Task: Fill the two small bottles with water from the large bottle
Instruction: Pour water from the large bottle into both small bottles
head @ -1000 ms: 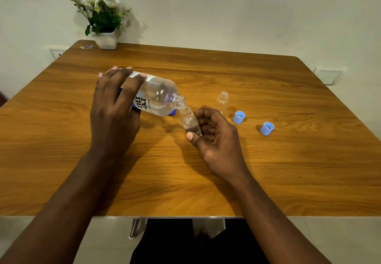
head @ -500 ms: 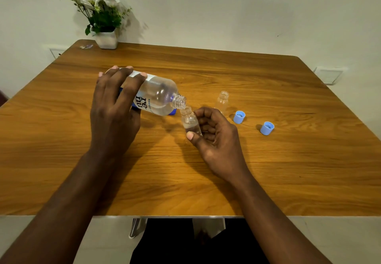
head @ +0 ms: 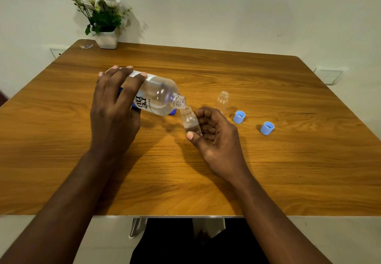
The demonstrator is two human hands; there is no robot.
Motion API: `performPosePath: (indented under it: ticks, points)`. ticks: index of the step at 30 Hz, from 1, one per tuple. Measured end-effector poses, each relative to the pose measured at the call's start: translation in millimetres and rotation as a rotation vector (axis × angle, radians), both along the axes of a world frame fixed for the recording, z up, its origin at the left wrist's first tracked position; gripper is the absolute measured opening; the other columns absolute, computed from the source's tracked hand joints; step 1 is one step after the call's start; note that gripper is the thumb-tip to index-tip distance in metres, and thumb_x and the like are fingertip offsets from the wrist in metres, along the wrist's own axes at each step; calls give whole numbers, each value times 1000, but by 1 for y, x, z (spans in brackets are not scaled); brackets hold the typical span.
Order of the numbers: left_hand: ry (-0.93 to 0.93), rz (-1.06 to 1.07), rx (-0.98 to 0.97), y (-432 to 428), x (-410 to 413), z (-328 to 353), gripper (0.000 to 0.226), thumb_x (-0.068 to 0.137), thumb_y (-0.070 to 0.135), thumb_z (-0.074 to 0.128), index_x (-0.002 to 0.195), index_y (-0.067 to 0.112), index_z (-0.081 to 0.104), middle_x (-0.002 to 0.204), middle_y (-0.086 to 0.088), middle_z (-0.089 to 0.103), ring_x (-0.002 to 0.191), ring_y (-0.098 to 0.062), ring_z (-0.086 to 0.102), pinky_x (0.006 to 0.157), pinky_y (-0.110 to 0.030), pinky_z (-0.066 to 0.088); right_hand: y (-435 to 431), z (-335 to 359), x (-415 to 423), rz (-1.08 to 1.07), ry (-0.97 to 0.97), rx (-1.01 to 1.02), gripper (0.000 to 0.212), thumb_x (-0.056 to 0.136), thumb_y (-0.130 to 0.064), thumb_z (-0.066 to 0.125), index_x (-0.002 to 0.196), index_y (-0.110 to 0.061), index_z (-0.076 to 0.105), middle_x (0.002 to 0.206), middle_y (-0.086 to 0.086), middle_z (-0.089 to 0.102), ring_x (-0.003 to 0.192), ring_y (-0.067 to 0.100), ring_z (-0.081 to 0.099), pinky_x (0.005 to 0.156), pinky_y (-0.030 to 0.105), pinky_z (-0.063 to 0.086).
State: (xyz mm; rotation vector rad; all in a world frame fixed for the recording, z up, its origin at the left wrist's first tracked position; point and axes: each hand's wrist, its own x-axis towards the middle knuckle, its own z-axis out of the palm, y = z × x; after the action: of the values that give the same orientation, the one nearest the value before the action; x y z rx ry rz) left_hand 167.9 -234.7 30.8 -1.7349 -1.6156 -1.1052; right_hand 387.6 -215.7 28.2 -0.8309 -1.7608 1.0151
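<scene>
A wide wooden counter fills most of the view, set against a pale wall. My two bare forearms reach in from its near edge.

My left hand is wrapped over the large bottle, with my fingers spread across its white and blue label. The bottle is clear and partly filled with water. It is tipped nearly onto its side above the middle of the counter, and its uncapped neck points right and slightly down.

At the far left corner stands a white pot of pale flowers.

My right hand grips a small bottle — thumb in front, curled fingers behind — and leans it toward the large one. The two mouths meet or nearly meet; I cannot tell which. Some water shows in the small bottle's lower part.

A second small bottle stands upright and uncapped just beyond my right hand. To its right a light blue cap lies on the counter, and a second light blue cap lies farther right, apart from the first.
</scene>
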Motion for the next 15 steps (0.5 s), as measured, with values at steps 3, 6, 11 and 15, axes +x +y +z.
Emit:
performPosePath:
  ticks: [3,6,11,15]
  points:
    - [3,-1,-2,0,0,0,67,72,-18,64,131,8,46,132,-25,53,129,-41,44,113,-52,29,0,-1,0,1,-1,4,41,77,-12,72,107,-35,57,97,-8,69,91,12,68,77,38,59]
    - [3,1,-2,0,1,0,67,72,-18,65,131,8,45,131,-26,53,129,-42,44,112,-53,31,0,-1,1,2,-5,8,41,78,-12,72,109,-34,57,98,-9,69,92,11,68,77,36,59]
    - [9,-2,5,0,0,-1,67,73,-18,66,131,9,46,131,-26,53,129,-41,44,112,-53,31,0,-1,1,-4,-12,9,40,77,-13,72,109,-32,57,99,-7,69,91,12,68,77,40,59]
    - [11,-7,10,1,0,-2,67,73,-17,67,131,9,45,131,-25,53,129,-41,44,111,-53,32,0,0,0,-5,-10,8,42,77,-13,72,106,-38,57,97,-8,69,90,12,68,77,41,58]
